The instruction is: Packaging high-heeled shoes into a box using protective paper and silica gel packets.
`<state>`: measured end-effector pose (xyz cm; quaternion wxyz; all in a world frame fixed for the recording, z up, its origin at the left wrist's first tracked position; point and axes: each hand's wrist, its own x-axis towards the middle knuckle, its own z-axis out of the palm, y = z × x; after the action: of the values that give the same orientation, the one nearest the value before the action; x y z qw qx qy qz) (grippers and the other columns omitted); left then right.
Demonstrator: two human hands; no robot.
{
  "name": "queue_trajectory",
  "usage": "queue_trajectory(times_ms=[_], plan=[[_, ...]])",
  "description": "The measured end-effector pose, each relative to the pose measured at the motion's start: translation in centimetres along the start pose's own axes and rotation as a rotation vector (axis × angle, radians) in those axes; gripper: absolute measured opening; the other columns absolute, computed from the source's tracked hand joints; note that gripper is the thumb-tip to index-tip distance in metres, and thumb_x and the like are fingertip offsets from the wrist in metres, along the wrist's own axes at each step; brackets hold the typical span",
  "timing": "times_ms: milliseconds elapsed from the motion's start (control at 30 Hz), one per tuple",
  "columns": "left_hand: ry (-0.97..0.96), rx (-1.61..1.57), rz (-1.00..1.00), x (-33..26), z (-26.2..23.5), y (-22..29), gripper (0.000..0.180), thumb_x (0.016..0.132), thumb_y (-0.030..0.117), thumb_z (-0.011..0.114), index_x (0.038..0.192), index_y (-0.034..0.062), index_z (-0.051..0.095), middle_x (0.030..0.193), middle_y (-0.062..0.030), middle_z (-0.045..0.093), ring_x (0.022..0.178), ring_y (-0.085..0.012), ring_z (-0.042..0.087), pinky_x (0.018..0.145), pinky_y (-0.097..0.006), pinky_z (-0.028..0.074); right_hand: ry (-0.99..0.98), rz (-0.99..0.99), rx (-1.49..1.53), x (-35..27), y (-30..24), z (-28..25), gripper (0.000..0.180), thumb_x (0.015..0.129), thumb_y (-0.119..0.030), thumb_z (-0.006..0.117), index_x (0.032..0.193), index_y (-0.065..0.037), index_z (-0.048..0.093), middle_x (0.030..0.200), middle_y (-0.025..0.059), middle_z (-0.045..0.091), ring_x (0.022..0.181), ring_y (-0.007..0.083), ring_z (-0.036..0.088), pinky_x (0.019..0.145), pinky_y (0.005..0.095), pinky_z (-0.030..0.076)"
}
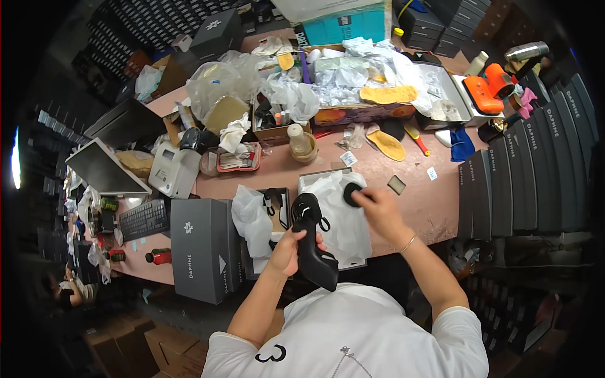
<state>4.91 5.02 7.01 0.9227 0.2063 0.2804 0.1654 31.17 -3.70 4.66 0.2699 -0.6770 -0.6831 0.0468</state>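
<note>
Left hand (pixel 287 247) gripping a black high-heeled shoe (pixel 312 242) above the table's near edge, right hand (pixel 377 208) pinching a small black round pad (pixel 351 194) over white tissue paper (pixel 343 220) in an open box, grey shoebox lid (pixel 203 247) left, cluttered pink table (pixel 435 208) beyond.

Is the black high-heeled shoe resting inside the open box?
No, the left hand holds the black high-heeled shoe up, in front of the open box.

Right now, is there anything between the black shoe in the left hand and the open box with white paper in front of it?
Nothing visible. The left hand holds the black shoe directly over the open box, whose white tissue paper lies open. The right hand holds a black round pad above it.
</note>
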Motion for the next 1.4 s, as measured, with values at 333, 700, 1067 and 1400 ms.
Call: queue_trajectory(times_ms=[333,700,1067,1400], plan=[[0.043,-0.083,0.020,1.0,1.9,1.9,0.049,0.095,0.040,0.029,0.116,0.0007,0.048,0.101,-0.0204,0.061,0.093,-0.0318,0.062,0.083,-0.047,0.053,0.021,0.436,0.713,1.7,2.3,0.4,0.045,0.092,-0.022,0.062,0.128,0.003,0.050,0.114,0.0168,0.062,0.090,0.0174,0.064,0.079,0.0293,0.051],[-0.129,1.360,-0.014,-3.6,2.8,2.9,0.041,0.090,0.040,0.054,0.098,0.0010,0.060,0.079,-0.0134,0.066,0.077,-0.0286,0.066,0.072,-0.041,0.053,-0.461,0.582,1.740,-0.6,-4.3,-1.2,0.075,0.089,-0.043,0.062,0.147,-0.011,0.027,0.130,0.0177,0.052,0.115,0.0264,0.055,0.096,0.0403,0.047],[-0.218,1.850,1.241,-1.3,7.1,3.8,0.038,0.078,0.023,0.073,0.109,0.0058,0.061,0.072,-0.0062,0.060,0.065,-0.0239,0.060,0.060,-0.035,0.051,-0.720,0.446,1.431,-5.3,-6.9,-5.3,0.084,0.072,-0.023,0.080,0.141,-0.001,0.038,0.124,0.0092,0.057,0.111,0.0142,0.053,0.097,0.0277,0.040],[-0.054,1.014,0.477,7.0,7.0,10.2,0.017,0.097,0.020,0.051,0.092,0.0040,0.056,0.081,0.0006,0.057,0.073,-0.0074,0.054,0.067,-0.020,0.045,0.183,0.509,2.393,-12.6,-3.3,-4.2,0.074,0.077,-0.043,0.070,0.126,0.006,0.046,0.112,0.0185,0.057,0.098,0.0291,0.060,0.083,0.0432,0.051]])
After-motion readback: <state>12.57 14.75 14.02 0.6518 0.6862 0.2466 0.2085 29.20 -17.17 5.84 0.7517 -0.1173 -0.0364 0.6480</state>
